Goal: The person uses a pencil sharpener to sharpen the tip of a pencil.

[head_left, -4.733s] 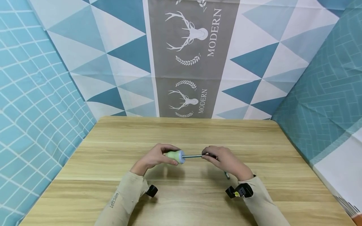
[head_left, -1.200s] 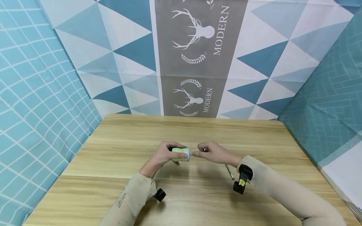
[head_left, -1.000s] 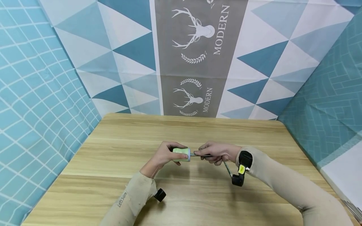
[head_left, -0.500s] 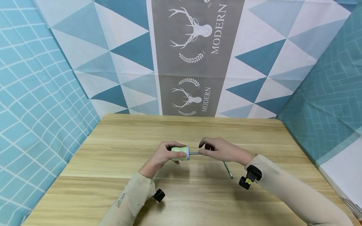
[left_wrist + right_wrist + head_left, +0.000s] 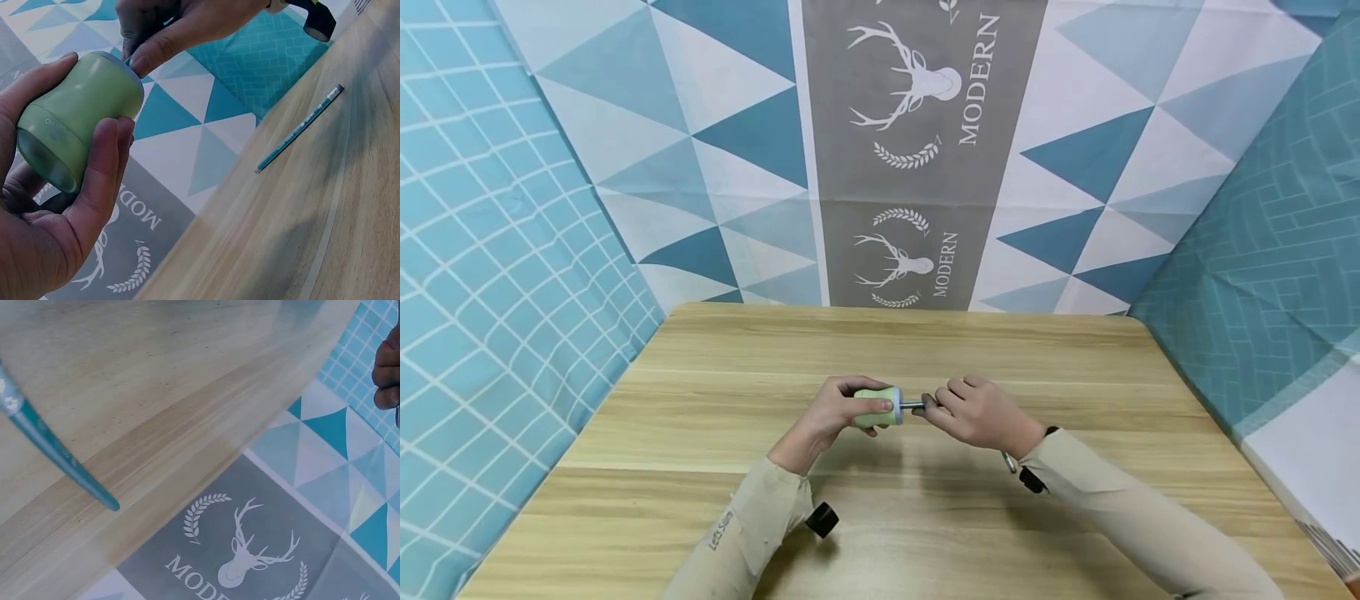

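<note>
My left hand (image 5: 829, 417) grips a light green pencil sharpener (image 5: 874, 407), fingers and thumb around its waisted body. The sharpener lies on its side above the table, its pale blue end facing right. Out of that end comes a thin pencil (image 5: 912, 405), which my right hand (image 5: 976, 412) pinches with curled fingers; the rest of it is hidden by the hand. In the left wrist view the sharpener (image 5: 81, 115) shows its rounded green base, and the right thumb presses close to the blue end.
On the wooden table (image 5: 760, 346), below the right hand, lies a second, teal pencil (image 5: 300, 128). Black wrist cameras (image 5: 822, 519) stick out from both sleeves. Patterned cloths (image 5: 737, 125) hang behind the table and along its sides.
The right hand has turned about the pencil: half a second ago its fingers were lifted, and now they curl around it. Less pencil shows than at first. The left hand keeps its grip.
</note>
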A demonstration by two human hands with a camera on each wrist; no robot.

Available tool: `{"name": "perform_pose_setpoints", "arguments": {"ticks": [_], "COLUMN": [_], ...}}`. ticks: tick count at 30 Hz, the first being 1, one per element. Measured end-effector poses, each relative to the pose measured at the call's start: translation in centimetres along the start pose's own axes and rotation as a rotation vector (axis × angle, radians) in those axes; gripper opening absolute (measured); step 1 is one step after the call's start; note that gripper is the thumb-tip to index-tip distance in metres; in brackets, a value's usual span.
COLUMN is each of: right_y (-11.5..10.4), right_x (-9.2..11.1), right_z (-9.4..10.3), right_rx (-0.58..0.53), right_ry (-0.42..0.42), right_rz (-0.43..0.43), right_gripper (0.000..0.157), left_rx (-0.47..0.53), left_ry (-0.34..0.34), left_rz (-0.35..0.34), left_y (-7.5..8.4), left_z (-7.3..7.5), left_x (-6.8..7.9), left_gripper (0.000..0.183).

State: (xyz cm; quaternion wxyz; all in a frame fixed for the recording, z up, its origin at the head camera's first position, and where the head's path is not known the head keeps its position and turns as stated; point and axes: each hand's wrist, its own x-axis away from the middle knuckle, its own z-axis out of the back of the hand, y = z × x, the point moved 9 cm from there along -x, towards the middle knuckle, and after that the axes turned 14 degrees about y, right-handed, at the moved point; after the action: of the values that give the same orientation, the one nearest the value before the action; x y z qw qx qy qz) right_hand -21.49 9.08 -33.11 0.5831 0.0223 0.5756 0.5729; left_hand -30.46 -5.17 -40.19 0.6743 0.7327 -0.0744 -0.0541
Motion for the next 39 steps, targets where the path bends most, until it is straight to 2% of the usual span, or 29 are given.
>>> {"name": "perform_pose_setpoints", "arguments": {"ticks": [2,4,7,9,12,16,20,22,24,26,28,31,33,36,39], "right_y": [0.0,0.1,0.7,1.4,2.4,3.1,2.0,1.3,0.8,0.5,0.5,0.5,0.8,2.3,4.0], "right_x": [-0.1,-0.2,-0.2,0.1,1.1,3.6,6.5,7.6,8.1,8.2,8.1,7.8,7.6,6.8,4.8], "right_z": [-0.1,-0.4,-1.1,-1.8,-3.3,-5.7,-7.1,-7.2,-7.2,-7.0,-7.0,-6.9,-6.7,-6.2,-5.0], "right_rx": [-0.004,-0.042,-0.185,-0.332,-0.577,-0.889,-1.173,-1.262,-1.333,-1.378,-1.407,-1.419,-1.389,-1.260,-1.050], "right_ry": [0.016,0.012,-0.041,-0.107,-0.249,-0.505,-0.768,-0.874,-0.933,-0.955,-0.954,-0.958,-0.954,-0.901,-0.748], "right_rz": [-0.015,-0.071,-0.239,-0.406,-0.720,-1.195,-1.660,-1.821,-1.907,-1.942,-1.940,-1.899,-1.841,-1.671,-1.366], "right_gripper": [0.031,0.033,0.035,0.031,0.031,0.038,0.036,0.031,0.026,0.024,0.024,0.027,0.032,0.039,0.037], "left_rx": [0.001,-0.004,-0.014,-0.023,-0.040,-0.071,-0.090,-0.099,-0.106,-0.115,-0.116,-0.115,-0.114,-0.108,-0.089], "left_ry": [-0.004,-0.004,0.004,0.006,0.004,-0.010,-0.022,-0.023,-0.022,-0.022,-0.024,-0.026,-0.030,-0.039,-0.040], "left_rz": [0.010,0.013,0.012,0.007,0.013,0.011,-0.012,-0.027,-0.038,-0.049,-0.057,-0.067,-0.070,-0.067,-0.060], "left_y": [-0.1,-0.1,-0.2,-0.3,-0.5,-0.7,-0.4,-0.3,-0.1,0.1,0.2,0.5,0.7,0.7,0.7], "left_z": [0.0,0.0,0.2,0.3,0.3,0.2,-0.1,-0.2,-0.3,-0.3,-0.2,0.1,0.2,0.4,0.6], "left_x": [0.0,-0.1,-0.2,-0.3,-0.4,-0.4,-0.2,-0.1,-0.1,0.0,0.0,0.1,0.1,0.1,0.0], "left_gripper": [0.040,0.039,0.040,0.040,0.039,0.040,0.041,0.040,0.041,0.041,0.041,0.040,0.040,0.040,0.041]}}
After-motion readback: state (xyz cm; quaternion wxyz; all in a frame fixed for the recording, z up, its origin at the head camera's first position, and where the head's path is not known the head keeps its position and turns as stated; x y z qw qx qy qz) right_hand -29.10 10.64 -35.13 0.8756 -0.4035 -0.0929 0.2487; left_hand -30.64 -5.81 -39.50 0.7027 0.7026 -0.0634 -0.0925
